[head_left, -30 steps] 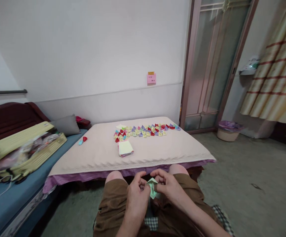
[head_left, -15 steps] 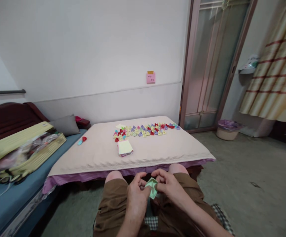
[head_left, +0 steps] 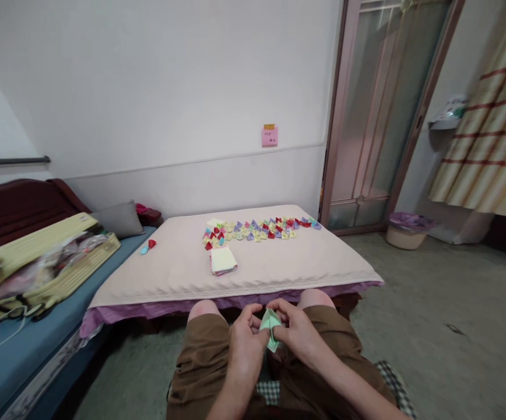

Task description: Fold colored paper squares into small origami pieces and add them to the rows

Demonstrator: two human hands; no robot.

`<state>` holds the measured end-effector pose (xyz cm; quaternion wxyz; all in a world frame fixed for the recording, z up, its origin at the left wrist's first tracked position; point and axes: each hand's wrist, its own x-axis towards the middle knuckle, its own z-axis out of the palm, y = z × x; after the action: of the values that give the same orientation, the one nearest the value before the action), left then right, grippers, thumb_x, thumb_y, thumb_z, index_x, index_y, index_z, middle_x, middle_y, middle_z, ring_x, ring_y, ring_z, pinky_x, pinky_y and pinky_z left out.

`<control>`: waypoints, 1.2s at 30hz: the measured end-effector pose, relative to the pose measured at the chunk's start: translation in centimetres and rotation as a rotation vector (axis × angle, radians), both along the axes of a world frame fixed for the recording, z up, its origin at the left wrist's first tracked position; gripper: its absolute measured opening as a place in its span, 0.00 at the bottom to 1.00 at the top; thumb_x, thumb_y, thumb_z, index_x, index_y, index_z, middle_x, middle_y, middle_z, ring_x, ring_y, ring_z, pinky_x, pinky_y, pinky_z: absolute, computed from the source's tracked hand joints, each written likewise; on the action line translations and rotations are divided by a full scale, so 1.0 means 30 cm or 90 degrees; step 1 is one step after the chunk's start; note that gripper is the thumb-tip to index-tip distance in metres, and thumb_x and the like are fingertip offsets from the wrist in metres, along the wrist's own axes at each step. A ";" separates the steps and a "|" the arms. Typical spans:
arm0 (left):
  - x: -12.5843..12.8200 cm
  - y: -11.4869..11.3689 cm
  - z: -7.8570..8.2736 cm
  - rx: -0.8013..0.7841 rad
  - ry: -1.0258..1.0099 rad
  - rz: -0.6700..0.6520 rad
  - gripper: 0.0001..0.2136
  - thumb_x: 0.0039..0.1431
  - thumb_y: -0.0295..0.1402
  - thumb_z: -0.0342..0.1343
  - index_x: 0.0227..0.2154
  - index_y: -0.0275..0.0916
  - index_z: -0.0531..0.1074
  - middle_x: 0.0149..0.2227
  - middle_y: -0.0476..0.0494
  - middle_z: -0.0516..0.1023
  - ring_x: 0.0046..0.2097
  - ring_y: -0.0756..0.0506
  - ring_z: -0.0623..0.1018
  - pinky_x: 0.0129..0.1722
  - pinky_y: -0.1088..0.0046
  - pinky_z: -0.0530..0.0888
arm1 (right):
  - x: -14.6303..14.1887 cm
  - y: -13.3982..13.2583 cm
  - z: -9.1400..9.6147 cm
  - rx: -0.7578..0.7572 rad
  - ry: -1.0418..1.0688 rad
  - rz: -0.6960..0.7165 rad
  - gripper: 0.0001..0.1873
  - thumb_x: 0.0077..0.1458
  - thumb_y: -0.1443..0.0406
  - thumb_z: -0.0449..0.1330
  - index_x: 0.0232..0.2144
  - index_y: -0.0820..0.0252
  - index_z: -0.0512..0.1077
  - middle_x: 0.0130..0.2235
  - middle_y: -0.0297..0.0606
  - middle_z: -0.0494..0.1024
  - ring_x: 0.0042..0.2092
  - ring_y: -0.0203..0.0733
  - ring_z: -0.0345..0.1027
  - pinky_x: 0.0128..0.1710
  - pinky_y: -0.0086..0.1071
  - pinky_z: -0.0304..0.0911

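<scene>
While green paper [head_left: 269,321] forms creased, pointed diamond, left fingers [head_left: 260,336] and right fingers [head_left: 283,333], nearly closed, pinch its sides.

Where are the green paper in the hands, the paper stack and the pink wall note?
Green paper [head_left: 270,320], head view: its folded upper part.
Paper stack [head_left: 222,259], head view: its pale top sheet.
Pink wall note [head_left: 269,137], head view: its front.

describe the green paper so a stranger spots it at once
Find the large pale cloth by the wall, then the brown shorts before it. Above them, left hand and right hand grip the green folded paper. Unlike the small coloured papers lying on the cloth, it is held.
</scene>
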<state>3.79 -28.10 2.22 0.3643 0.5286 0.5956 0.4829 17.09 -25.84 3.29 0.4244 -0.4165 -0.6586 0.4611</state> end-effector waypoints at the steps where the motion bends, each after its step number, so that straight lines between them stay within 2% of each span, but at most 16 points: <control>1: 0.002 0.001 0.001 0.003 0.004 -0.001 0.18 0.39 0.23 0.53 0.38 0.35 0.73 0.20 0.53 0.69 0.24 0.50 0.69 0.25 0.76 0.64 | -0.002 -0.001 0.001 0.012 -0.013 -0.007 0.16 0.33 0.75 0.52 0.30 0.61 0.68 0.24 0.27 0.65 0.27 0.35 0.57 0.27 0.27 0.52; 6: 0.014 0.003 0.002 0.015 0.018 -0.004 0.17 0.38 0.23 0.54 0.36 0.37 0.74 0.20 0.53 0.69 0.24 0.49 0.69 0.25 0.77 0.63 | -0.015 -0.006 0.000 0.009 -0.007 -0.023 0.16 0.33 0.75 0.51 0.29 0.60 0.67 0.24 0.27 0.64 0.27 0.35 0.56 0.26 0.27 0.52; 10: 0.005 0.008 -0.003 0.016 -0.044 -0.006 0.18 0.36 0.23 0.54 0.35 0.36 0.73 0.19 0.54 0.68 0.23 0.51 0.67 0.24 0.77 0.63 | -0.018 -0.006 0.003 -0.024 0.045 0.003 0.15 0.33 0.74 0.51 0.28 0.60 0.67 0.23 0.27 0.64 0.26 0.34 0.56 0.24 0.26 0.52; 15: -0.020 0.020 -0.004 0.001 -0.081 0.018 0.19 0.37 0.25 0.53 0.38 0.32 0.70 0.19 0.55 0.66 0.21 0.51 0.66 0.21 0.78 0.62 | 0.003 0.010 0.002 -0.077 0.065 0.005 0.14 0.36 0.72 0.53 0.32 0.61 0.66 0.20 0.25 0.65 0.23 0.34 0.57 0.23 0.26 0.52; 19: -0.020 0.021 -0.005 -0.003 -0.054 0.020 0.17 0.39 0.25 0.53 0.38 0.32 0.70 0.20 0.54 0.67 0.21 0.51 0.67 0.22 0.78 0.63 | 0.014 0.027 -0.020 -0.051 0.056 -0.011 0.10 0.38 0.72 0.52 0.28 0.60 0.66 0.18 0.25 0.65 0.23 0.34 0.58 0.25 0.27 0.54; 23: -0.019 0.007 0.004 0.005 0.010 0.019 0.14 0.43 0.26 0.52 0.36 0.32 0.72 0.19 0.52 0.69 0.23 0.50 0.68 0.23 0.77 0.63 | 0.016 0.033 -0.035 -0.037 0.041 -0.017 0.09 0.38 0.73 0.52 0.26 0.60 0.66 0.18 0.25 0.63 0.22 0.32 0.55 0.23 0.26 0.51; 27: -0.025 -0.011 0.031 0.028 0.083 0.007 0.09 0.48 0.28 0.50 0.28 0.36 0.76 0.21 0.49 0.73 0.24 0.49 0.70 0.25 0.76 0.62 | 0.012 0.020 -0.025 -0.026 0.025 -0.002 0.09 0.37 0.74 0.52 0.24 0.61 0.67 0.19 0.26 0.64 0.23 0.32 0.55 0.23 0.26 0.50; 30: -0.028 -0.018 0.042 0.045 0.118 0.008 0.10 0.51 0.30 0.50 0.24 0.38 0.77 0.22 0.48 0.75 0.26 0.48 0.71 0.27 0.75 0.62 | 0.011 0.008 -0.015 -0.014 0.017 0.008 0.08 0.39 0.74 0.53 0.24 0.61 0.68 0.21 0.27 0.65 0.24 0.33 0.57 0.24 0.26 0.52; 34: -0.046 -0.006 0.021 0.055 0.126 0.047 0.11 0.53 0.31 0.48 0.28 0.37 0.76 0.24 0.47 0.76 0.28 0.47 0.72 0.28 0.75 0.64 | 0.029 0.007 -0.007 0.047 0.009 -0.066 0.06 0.48 0.68 0.55 0.31 0.60 0.69 0.27 0.32 0.70 0.30 0.38 0.63 0.31 0.29 0.59; 36: -0.057 0.007 0.001 0.054 0.118 0.069 0.11 0.53 0.31 0.48 0.33 0.37 0.75 0.26 0.46 0.77 0.29 0.47 0.73 0.29 0.75 0.65 | 0.040 0.005 -0.002 0.096 -0.032 -0.105 0.06 0.51 0.66 0.54 0.32 0.60 0.69 0.29 0.34 0.72 0.31 0.40 0.64 0.32 0.31 0.60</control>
<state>2.07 -27.89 2.26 0.2582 0.5527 0.6335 0.4759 18.28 -25.71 3.22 0.4746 -0.4477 -0.6651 0.3633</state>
